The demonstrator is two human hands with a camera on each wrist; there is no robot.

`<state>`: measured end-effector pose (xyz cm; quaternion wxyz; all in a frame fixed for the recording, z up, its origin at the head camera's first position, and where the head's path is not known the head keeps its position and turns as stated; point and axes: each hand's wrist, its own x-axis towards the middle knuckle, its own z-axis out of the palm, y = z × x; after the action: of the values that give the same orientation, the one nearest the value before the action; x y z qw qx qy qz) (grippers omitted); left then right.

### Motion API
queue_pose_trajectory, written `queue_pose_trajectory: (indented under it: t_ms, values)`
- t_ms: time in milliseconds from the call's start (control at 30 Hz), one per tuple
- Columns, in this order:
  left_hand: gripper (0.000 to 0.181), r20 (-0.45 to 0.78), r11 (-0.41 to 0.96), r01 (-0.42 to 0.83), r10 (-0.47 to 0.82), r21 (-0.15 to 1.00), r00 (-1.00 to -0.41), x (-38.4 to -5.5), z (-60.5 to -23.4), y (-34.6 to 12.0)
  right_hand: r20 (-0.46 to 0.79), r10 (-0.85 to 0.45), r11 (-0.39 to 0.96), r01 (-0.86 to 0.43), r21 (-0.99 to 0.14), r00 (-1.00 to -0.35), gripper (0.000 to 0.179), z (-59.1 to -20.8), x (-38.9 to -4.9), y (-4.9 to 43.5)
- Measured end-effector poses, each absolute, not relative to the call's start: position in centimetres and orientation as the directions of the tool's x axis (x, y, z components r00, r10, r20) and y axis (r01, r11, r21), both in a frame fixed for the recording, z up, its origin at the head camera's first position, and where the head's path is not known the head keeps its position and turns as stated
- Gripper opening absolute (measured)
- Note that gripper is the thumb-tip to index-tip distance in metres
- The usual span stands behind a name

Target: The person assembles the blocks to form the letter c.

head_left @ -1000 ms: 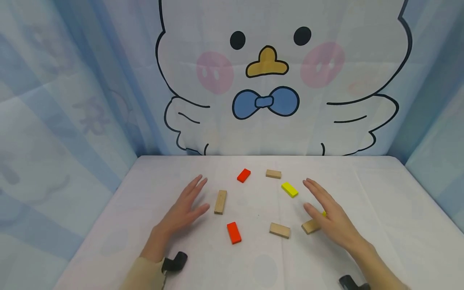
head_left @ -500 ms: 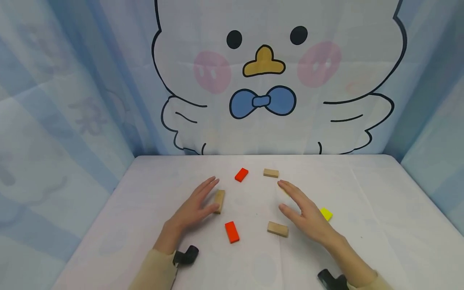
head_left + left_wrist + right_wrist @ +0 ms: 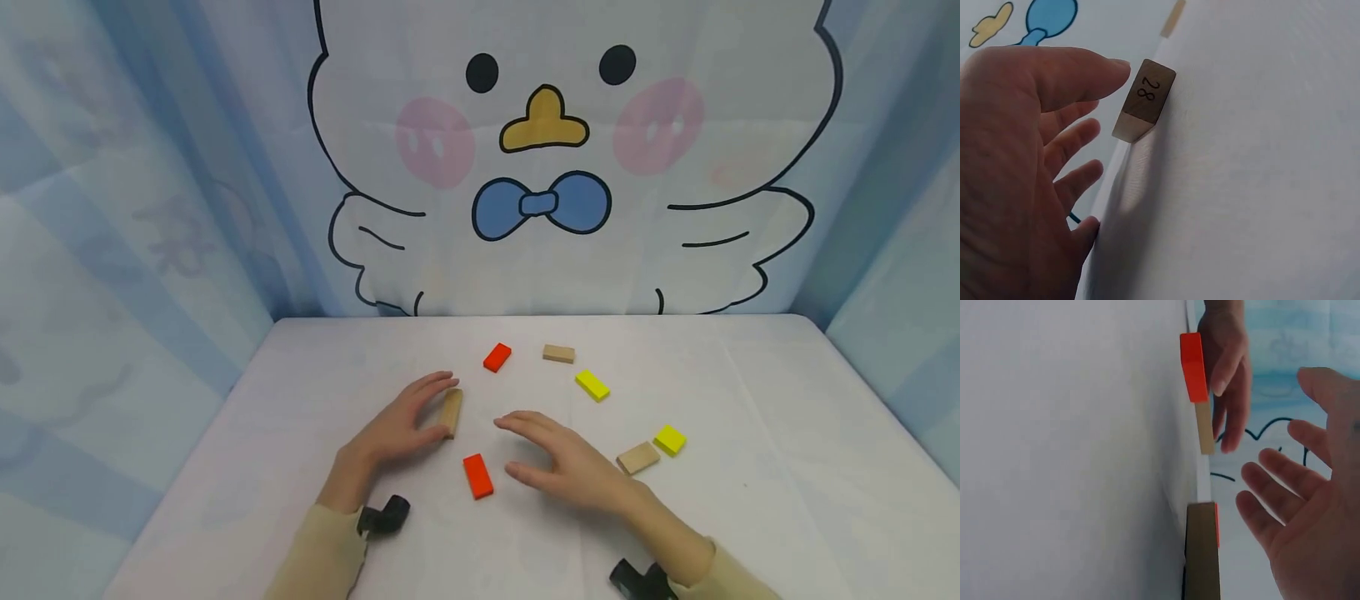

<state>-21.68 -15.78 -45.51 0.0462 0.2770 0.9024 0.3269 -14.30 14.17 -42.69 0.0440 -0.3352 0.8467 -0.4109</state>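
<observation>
My left hand [image 3: 397,427] hovers at a plain wooden block [image 3: 453,412] on the left, thumb and fingers spread around it. In the left wrist view that block shows the number 28 on its end, and my thumb tip is right beside it. My right hand [image 3: 566,462] floats over the middle of the table, fingers extended and apart from the thumb, nothing between them. A red block [image 3: 478,477] lies just left of its thumb. Another wooden block [image 3: 1202,556] shows below the hand in the right wrist view; in the head view the hand hides it.
On the white table [image 3: 337,350] toward the back lie a red block [image 3: 497,357], a wooden block [image 3: 558,353] and a yellow block [image 3: 592,385]. Right of my right hand are a wooden block [image 3: 638,458] and a yellow block [image 3: 670,440]. A printed curtain [image 3: 540,267] stands behind.
My right hand has swept left from the right-hand blocks to the middle, uncovering the yellow and wooden blocks there. My left hand has moved slightly right, to the wooden block.
</observation>
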Motion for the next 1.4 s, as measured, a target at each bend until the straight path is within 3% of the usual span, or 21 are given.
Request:
queue_pose_trajectory:
  t_ms: [267,667,1400]
  values:
    - [0.056,0.098,0.623,0.474,0.539,0.622,-0.837,-21.8,-45.6,-15.9,0.176,-0.691,0.418,-0.585,-0.695,-0.702,0.044,-43.9,-13.9,12.4]
    - [0.054,0.101,0.622,0.454,0.517,0.638,-0.850,-21.8,-45.5,-16.3,0.141,-0.784,0.474,-0.730,-0.493,-0.604,0.046,-43.9,-13.9,11.5]
    - [0.055,0.126,0.592,0.527,0.584,0.610,-0.802,-23.1,-45.8,-13.0,0.065,-0.796,0.521,-0.737,-0.430,-0.601,0.042,-44.1,-14.2,11.1]
